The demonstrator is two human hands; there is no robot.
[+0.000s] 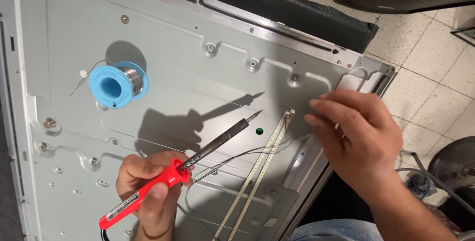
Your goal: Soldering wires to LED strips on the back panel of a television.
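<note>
The left hand (148, 181) grips a soldering iron (183, 167) by its red handle, tip raised over the grey panel (163, 48). That handle looks like the only safe hold; the metal shaft is likely hot. The right hand (356, 132), fingers loosely curled, pinches nothing clearly, just beside the thin LED strips (262, 167), which seem light, bendy and fragile.

Bright, even indoor light falls on the pale metal panel (163, 38). Hard shadows of the soldering iron (198, 157) and solder spool (118, 83) run toward 11 o'clock, so the light comes from about 5 o'clock. No harsh glare. The right hand (356, 132) is slightly motion-blurred; edges bend mildly.
</note>
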